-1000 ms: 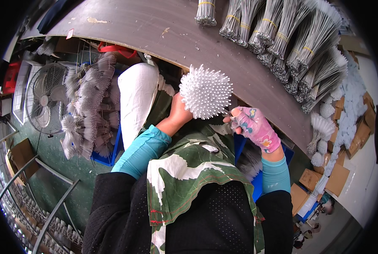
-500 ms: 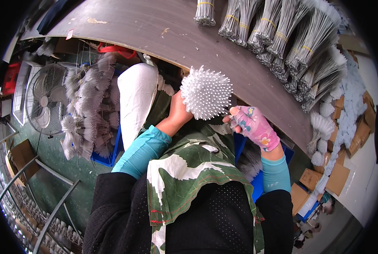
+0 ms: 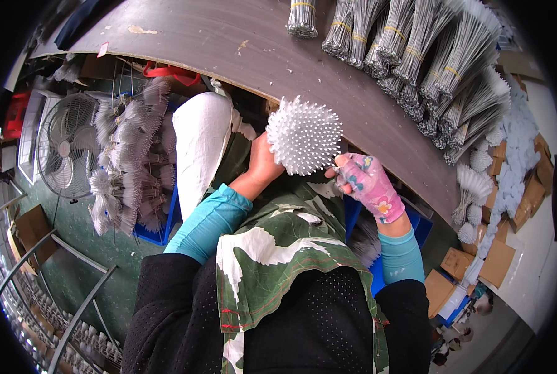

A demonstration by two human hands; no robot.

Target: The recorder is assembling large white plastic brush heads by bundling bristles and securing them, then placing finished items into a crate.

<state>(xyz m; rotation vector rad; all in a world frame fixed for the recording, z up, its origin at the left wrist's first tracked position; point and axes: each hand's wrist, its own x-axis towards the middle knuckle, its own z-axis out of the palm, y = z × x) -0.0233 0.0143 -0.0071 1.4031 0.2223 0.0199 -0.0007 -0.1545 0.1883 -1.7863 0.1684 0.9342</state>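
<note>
A round bundle of thin wire brushes (image 3: pixel 303 136) faces up at me, its many white tips forming a dome. My left hand (image 3: pixel 265 163) is closed around it from the left and below; most of its fingers are hidden behind the tips. At the bundle's lower right is my right hand (image 3: pixel 363 182), in a pink flowered glove with bare fingertips. Its thumb and fingers are pinched together close to the outer tips. Whatever they grip, if anything, is too small to make out.
Wire brush bundles with yellow bands (image 3: pixel 412 53) lie on the brown table (image 3: pixel 228 47) at the far right. On the left, more white brushes (image 3: pixel 135 156) are heaped over a blue crate (image 3: pixel 160 229), beside a standing fan (image 3: pixel 66 146). Cardboard boxes (image 3: pixel 500 265) are at right.
My right hand and forearm have shifted slightly left, closer to the bundle's edge. My left hand and the bundle stay nearly where they were.
</note>
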